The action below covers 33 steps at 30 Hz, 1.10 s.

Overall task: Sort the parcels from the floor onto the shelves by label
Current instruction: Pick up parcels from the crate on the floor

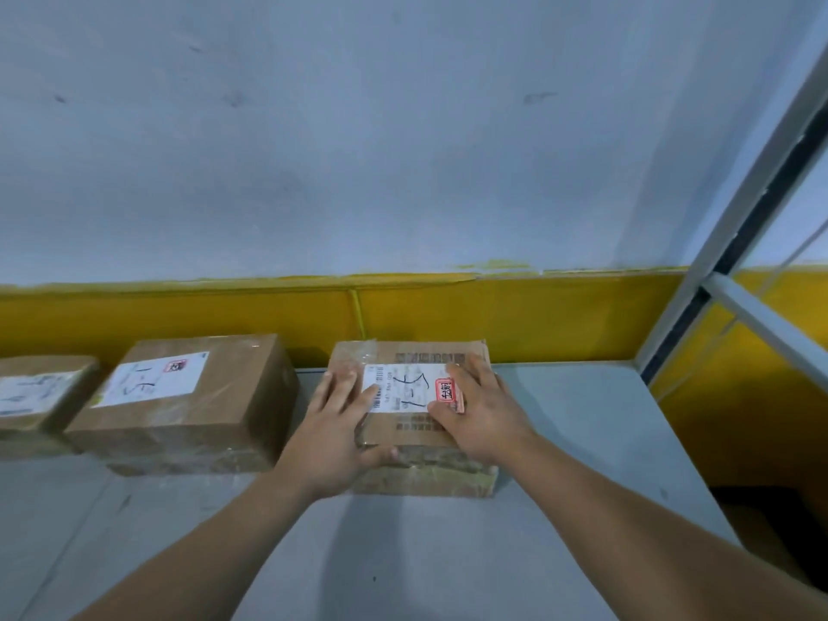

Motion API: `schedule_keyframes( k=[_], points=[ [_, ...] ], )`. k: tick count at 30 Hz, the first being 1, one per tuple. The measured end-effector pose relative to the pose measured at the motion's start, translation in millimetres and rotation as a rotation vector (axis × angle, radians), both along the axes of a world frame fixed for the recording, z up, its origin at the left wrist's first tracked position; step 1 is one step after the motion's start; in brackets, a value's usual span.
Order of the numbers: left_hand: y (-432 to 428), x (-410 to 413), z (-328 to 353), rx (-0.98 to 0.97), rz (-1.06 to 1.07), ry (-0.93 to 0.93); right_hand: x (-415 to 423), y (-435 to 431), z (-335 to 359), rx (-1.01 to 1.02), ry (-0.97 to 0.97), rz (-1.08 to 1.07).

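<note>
Pressing taped parcel [403,432] on grey shelf [582,441], left hand [334,434] and right hand [484,412] spread flat on top

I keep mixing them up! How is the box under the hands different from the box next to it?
The box under the hands is flatter with crumpled edges; the box next to it is taller and smoother. The left hand and right hand rest on the first; no hand touches the second. Both are brown cardboard with 1-5 handwritten on top.
</note>
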<state>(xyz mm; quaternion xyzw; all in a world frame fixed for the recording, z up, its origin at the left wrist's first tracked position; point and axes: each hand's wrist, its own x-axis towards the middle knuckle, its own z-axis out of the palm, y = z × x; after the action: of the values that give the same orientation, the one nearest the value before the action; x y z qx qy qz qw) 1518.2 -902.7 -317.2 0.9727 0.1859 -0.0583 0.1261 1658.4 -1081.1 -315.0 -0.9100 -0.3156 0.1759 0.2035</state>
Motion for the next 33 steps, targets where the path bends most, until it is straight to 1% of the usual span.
schedule_keyframes(
  k=[9,13,15,19,21,24,26,30,33],
  points=[
    [1.7,18.1,-2.6,0.041,0.013,0.002,24.3,10.0,-3.8,0.044,0.039,-0.026],
    [2.5,18.2,-1.7,0.049,0.0,-0.002,25.9,11.8,-7.0,0.034,0.018,-0.031],
    [1.2,18.5,2.0,0.009,0.018,0.027,26.2,11.2,-7.8,0.024,0.019,-0.031],
    [-3.5,15.1,19.6,-0.141,0.067,0.097,26.4,10.5,-5.1,-0.058,-0.031,0.02],
    [-7.6,10.8,33.3,-0.161,0.093,0.105,28.3,13.4,0.4,-0.113,-0.063,0.031],
    [-15.1,-5.4,45.8,-0.194,0.151,0.071,26.8,21.4,16.8,-0.25,-0.186,0.088],
    [-18.4,-23.2,55.1,-0.212,0.186,0.032,19.2,30.3,34.9,-0.297,-0.257,0.156],
    [-21.1,-70.3,84.5,-0.126,0.243,0.03,-15.0,66.5,70.8,-0.241,-0.304,0.321],
    [-11.8,-120.2,106.5,-0.074,0.314,0.013,-60.8,104.9,96.8,-0.174,-0.354,0.416]
  ],
)
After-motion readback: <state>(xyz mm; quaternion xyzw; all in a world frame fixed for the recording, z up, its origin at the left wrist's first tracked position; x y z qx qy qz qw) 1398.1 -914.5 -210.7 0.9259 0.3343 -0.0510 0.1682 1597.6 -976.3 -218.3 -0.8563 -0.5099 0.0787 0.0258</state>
